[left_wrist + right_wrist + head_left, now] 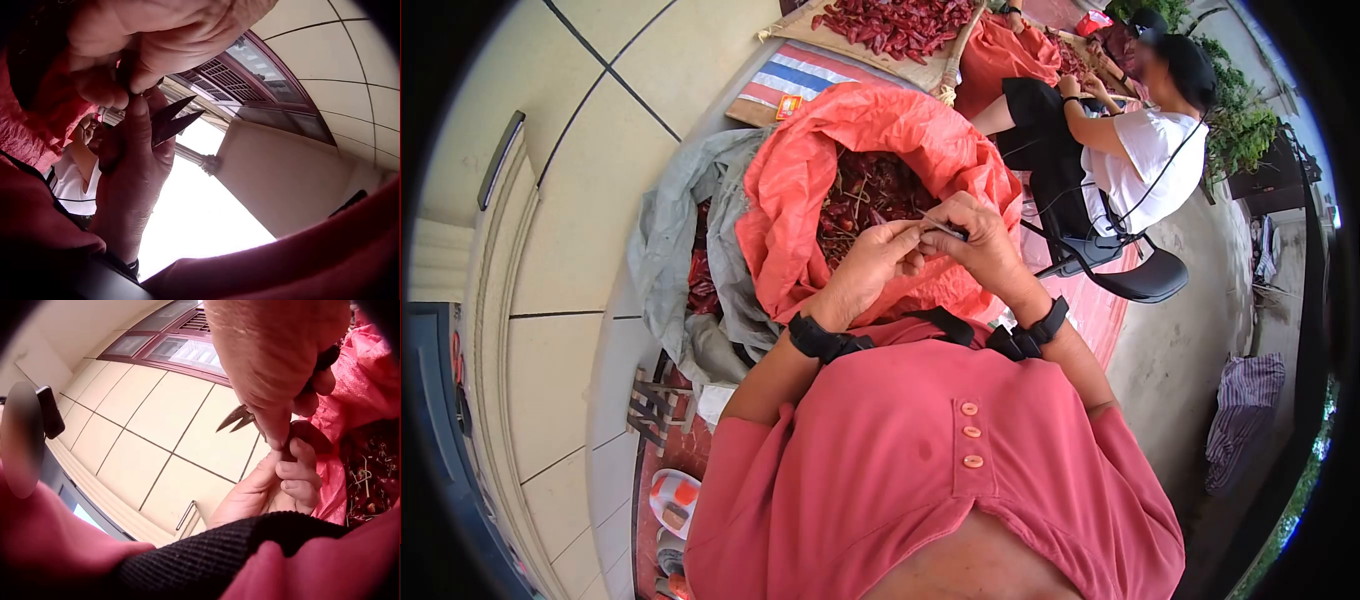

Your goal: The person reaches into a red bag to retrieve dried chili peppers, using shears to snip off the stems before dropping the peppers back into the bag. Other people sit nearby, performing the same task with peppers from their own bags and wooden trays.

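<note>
My right hand [985, 245] grips a pair of scissors [236, 419], whose two parted blades stick out past the base of the thumb. Close against it, my left hand [870, 265] pinches a dark red dried chili [310, 436] between thumb and curled fingers. The fingertips of both hands meet at the chili, which is mostly hidden in the left wrist view. Both hands are over the near part of a red woven sack [790, 200] with its rim rolled down. Inside the sack lie dried chilies [880, 190] with pale stems.
A grey sack [665, 240] with more red chilies stands at the left. Farther off, a flat tray [920, 75] bears heaped chilies [890, 25]. A person in a white shirt [1145, 165] sits on a black chair [1135, 275] at the right. A low stool [658, 410] is at lower left.
</note>
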